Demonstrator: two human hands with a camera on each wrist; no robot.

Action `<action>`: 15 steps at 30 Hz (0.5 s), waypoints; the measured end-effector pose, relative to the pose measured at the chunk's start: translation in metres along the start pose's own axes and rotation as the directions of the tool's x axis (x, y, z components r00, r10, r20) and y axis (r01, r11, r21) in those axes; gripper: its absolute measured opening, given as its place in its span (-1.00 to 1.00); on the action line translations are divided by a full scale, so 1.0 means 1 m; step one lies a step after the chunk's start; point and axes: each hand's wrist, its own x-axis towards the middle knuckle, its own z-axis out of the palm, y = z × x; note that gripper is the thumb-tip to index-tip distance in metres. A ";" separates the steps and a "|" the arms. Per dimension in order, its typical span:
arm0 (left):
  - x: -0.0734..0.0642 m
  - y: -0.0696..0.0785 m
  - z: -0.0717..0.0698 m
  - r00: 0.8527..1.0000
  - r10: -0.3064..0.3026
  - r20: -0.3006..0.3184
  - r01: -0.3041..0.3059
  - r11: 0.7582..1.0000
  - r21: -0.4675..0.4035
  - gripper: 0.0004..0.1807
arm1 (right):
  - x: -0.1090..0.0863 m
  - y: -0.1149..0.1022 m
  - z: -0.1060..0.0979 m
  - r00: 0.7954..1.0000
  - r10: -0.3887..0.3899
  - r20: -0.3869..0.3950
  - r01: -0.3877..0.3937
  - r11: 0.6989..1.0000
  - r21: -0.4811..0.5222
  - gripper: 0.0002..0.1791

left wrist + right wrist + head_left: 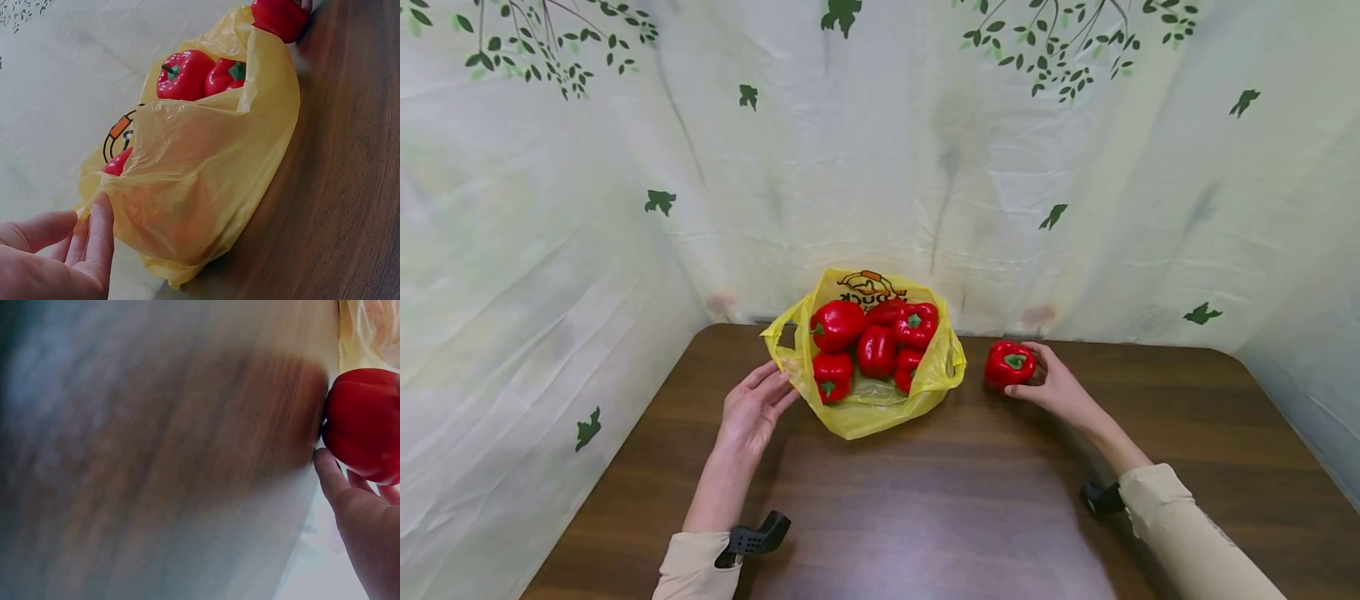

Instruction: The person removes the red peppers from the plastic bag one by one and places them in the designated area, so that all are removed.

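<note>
A yellow plastic bag stands open on the table, with several red bell peppers with green stems inside. My left hand is at the bag's left side; in the left wrist view its thumb and fingers pinch the edge of the bag. To the right of the bag, my right hand holds a single red bell pepper from its right side, thumb in front and fingers behind. That pepper is close over the tabletop in the right wrist view.
The brown wooden table ends at the back against a pale curtain printed with green leaves, which also hangs along the sides. A dark wrist device sits at the left cuff and another at the right.
</note>
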 end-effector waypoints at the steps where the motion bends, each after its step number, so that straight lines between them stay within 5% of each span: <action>1: 0.000 0.000 -0.001 1.000 0.001 0.000 -0.001 1.000 -0.005 -0.55 | 0.000 0.000 0.000 1.000 0.003 0.003 -0.003 1.000 -0.006 -0.07; 15: 0.001 -0.003 -0.003 0.999 0.043 -0.007 -0.042 0.998 0.040 -0.50 | -0.008 -0.012 -0.008 0.998 -0.038 -0.057 0.034 0.996 -0.084 -0.03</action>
